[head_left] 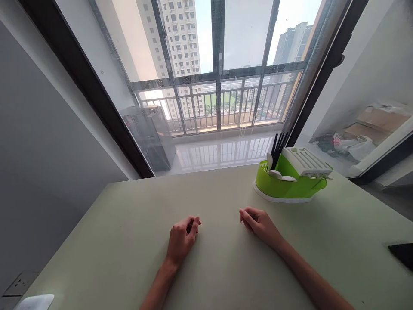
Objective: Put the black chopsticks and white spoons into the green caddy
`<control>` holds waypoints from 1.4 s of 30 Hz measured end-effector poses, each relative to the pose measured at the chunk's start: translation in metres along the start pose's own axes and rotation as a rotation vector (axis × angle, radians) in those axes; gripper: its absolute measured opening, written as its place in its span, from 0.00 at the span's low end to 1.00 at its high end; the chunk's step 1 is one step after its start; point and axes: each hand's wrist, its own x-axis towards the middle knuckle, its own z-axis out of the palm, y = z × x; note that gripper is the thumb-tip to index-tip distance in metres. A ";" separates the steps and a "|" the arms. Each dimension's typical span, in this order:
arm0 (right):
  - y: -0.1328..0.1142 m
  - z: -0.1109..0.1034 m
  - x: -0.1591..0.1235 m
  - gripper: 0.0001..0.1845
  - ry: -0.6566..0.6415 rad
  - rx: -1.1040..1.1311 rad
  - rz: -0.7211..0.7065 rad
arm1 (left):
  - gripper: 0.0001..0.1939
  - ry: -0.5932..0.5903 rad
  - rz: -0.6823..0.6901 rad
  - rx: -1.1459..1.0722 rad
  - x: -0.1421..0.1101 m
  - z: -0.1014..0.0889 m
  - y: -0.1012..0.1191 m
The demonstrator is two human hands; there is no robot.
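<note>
My left hand [182,237] rests on the pale green table [219,271], its fingers curled into a loose fist with nothing seen inside. To its right, my right hand [260,224] also lies on the tabletop, thumb and fingers drawn together and no object showing between them. A gap of bare tabletop separates the two hands. Just beyond my right hand stands a green utensil holder [287,189] with a white base and a white slotted top [308,161]. Black chopsticks [278,150] stand upright in it, and white spoons [288,178] lie along its front part.
A dark object [402,254] is partly visible at the right edge. At the lower left corner sits a white object [37,302], near a wall socket [21,283]. Past the table's far edge, a glass door shows a balcony with a grey cabinet [159,137].
</note>
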 end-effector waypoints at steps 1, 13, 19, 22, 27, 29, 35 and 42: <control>0.000 0.000 0.000 0.29 0.000 0.002 -0.001 | 0.25 0.000 0.001 0.000 0.000 0.000 0.000; -0.002 0.000 -0.001 0.28 -0.013 0.012 0.004 | 0.25 -0.012 -0.010 -0.001 -0.001 0.001 -0.003; 0.000 0.000 0.001 0.28 -0.006 0.013 -0.008 | 0.24 -0.015 -0.007 -0.002 -0.001 0.000 -0.003; 0.000 0.000 0.000 0.28 -0.006 0.025 -0.013 | 0.24 -0.014 -0.007 0.000 -0.001 0.000 -0.003; 0.002 0.001 0.001 0.27 0.001 0.025 -0.022 | 0.24 -0.017 -0.013 0.003 0.000 0.001 -0.005; 0.003 0.001 0.001 0.27 -0.001 0.032 -0.025 | 0.24 -0.022 -0.016 0.003 -0.001 0.001 -0.005; 0.005 0.001 0.001 0.27 -0.002 0.041 -0.030 | 0.24 -0.022 -0.015 0.001 -0.001 0.001 -0.005; 0.006 0.001 0.002 0.27 0.004 0.041 -0.033 | 0.24 -0.022 -0.008 -0.003 0.000 0.001 -0.005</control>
